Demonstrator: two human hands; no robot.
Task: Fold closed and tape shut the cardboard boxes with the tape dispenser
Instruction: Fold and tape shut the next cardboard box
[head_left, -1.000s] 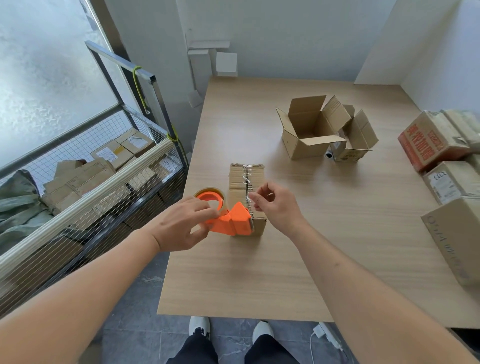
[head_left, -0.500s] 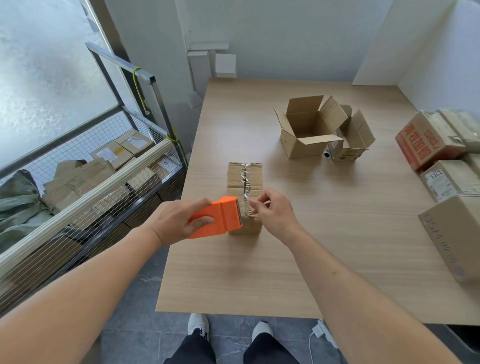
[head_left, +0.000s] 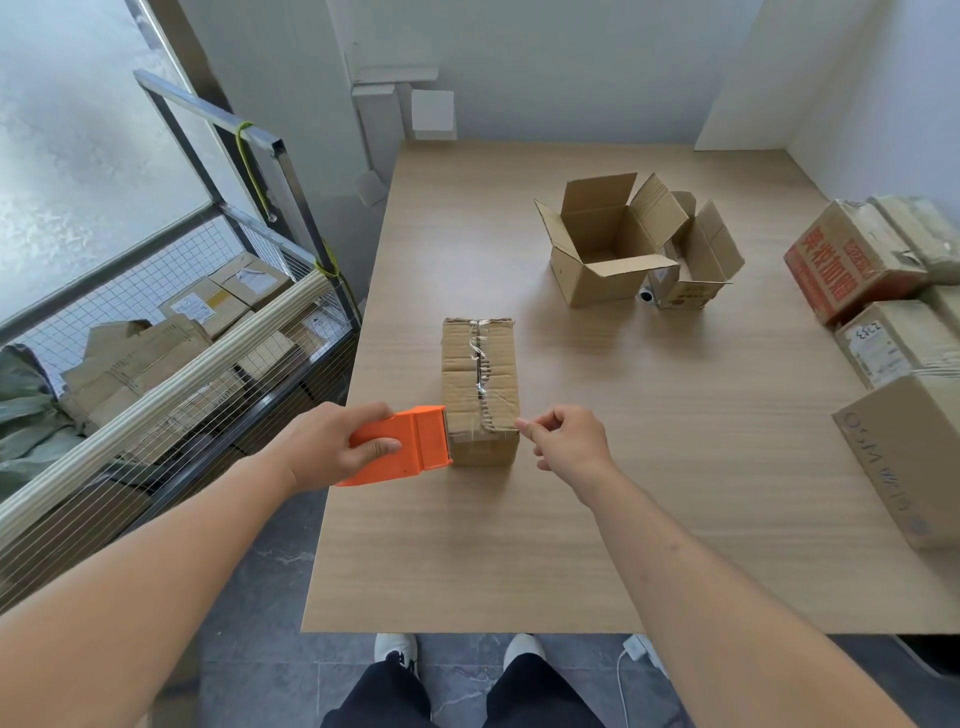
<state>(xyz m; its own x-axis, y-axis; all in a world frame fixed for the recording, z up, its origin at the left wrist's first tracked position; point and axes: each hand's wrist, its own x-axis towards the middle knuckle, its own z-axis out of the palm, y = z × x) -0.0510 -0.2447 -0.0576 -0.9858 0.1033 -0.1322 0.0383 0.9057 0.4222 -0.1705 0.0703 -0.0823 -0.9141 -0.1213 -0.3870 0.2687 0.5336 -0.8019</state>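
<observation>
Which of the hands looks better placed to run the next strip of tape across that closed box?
Probably the left hand: it already grips the orange tape dispenser, whose front edge sits against the near left side of the closed box. The right hand only pinches at the box's near right corner.

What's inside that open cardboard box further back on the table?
The open box shows only bare cardboard walls; no contents are visible. Its near wall hides the bottom, so something low inside could go unseen. A smaller open box sits right beside it.
</observation>
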